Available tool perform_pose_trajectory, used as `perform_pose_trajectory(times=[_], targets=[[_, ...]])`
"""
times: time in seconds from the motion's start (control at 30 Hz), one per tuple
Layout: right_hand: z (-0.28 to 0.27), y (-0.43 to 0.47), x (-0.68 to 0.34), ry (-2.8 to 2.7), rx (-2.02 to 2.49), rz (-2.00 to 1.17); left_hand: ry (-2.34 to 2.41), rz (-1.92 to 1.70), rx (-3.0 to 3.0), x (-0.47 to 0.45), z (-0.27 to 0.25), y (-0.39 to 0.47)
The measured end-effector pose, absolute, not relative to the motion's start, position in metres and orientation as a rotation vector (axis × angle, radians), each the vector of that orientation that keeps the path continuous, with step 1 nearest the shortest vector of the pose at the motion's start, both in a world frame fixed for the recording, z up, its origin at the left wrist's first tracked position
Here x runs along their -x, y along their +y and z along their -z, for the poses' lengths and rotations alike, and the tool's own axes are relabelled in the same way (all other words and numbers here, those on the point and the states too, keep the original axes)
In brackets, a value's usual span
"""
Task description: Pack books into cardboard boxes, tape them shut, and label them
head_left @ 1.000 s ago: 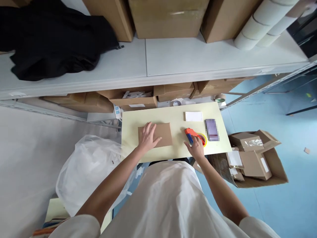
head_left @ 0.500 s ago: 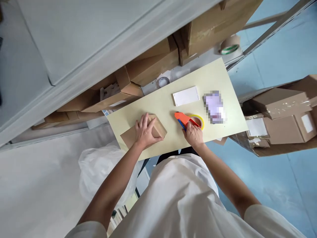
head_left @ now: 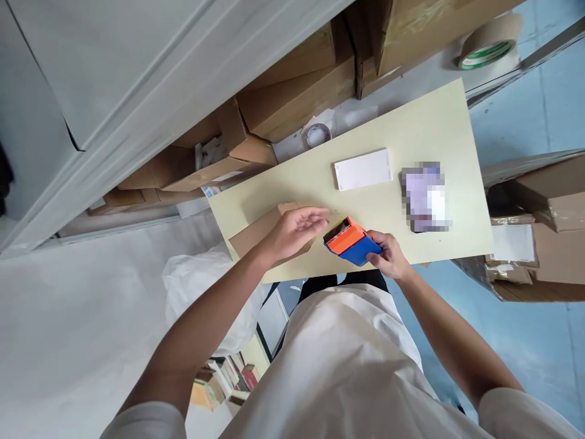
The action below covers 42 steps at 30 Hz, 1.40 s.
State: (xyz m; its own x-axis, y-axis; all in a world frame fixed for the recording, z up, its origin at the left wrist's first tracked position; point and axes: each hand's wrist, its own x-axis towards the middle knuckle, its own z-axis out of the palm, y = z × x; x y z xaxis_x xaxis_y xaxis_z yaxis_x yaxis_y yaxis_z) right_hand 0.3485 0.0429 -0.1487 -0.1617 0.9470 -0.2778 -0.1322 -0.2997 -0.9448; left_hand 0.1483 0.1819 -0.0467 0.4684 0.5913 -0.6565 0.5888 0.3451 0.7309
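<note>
My right hand point(head_left: 388, 255) grips an orange and blue tape dispenser point(head_left: 351, 242), lifted above the table, its toothed end turned toward my other hand. My left hand point(head_left: 299, 230) hovers over a brown cardboard box point(head_left: 253, 235), fingers stretched out and holding nothing; their tips come close to the dispenser. Part of the box is hidden beneath that hand and forearm. Farther back on the pale yellow table point(head_left: 439, 122) lies a flat white box point(head_left: 363, 169). To its right is a blurred-out purple and white item point(head_left: 423, 196).
Open cardboard boxes point(head_left: 256, 103) line a shelf behind the table, with a tape roll point(head_left: 317, 134) among them. A brown tape roll point(head_left: 489, 46) stands at the back right. More cartons point(head_left: 548, 244) sit to the right. A white plastic bag point(head_left: 196, 292) hangs at left.
My right hand has picked the tape dispenser up off the table and turned it toward the left. My left hand has come off the cardboard box, fingers now extended. The view has shifted slightly.
</note>
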Motion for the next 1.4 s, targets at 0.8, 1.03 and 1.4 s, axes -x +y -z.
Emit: perform_pose_trajectory(times=[0.8,1.03,1.4], targets=[[0.128,0.002,-0.322,-0.954,1.249,-1.537,1.014,-0.031,-0.607,-0.137,0.044,0.16],[0.107,0.003,-0.314,-1.022,1.439,-1.385,1.203,0.0,-1.429,-0.143,0.033,0.167],[0.113,0.04,-0.316,-0.895,1.489,-1.439,1.224,0.273,-1.781,-0.159,0.032,0.219]])
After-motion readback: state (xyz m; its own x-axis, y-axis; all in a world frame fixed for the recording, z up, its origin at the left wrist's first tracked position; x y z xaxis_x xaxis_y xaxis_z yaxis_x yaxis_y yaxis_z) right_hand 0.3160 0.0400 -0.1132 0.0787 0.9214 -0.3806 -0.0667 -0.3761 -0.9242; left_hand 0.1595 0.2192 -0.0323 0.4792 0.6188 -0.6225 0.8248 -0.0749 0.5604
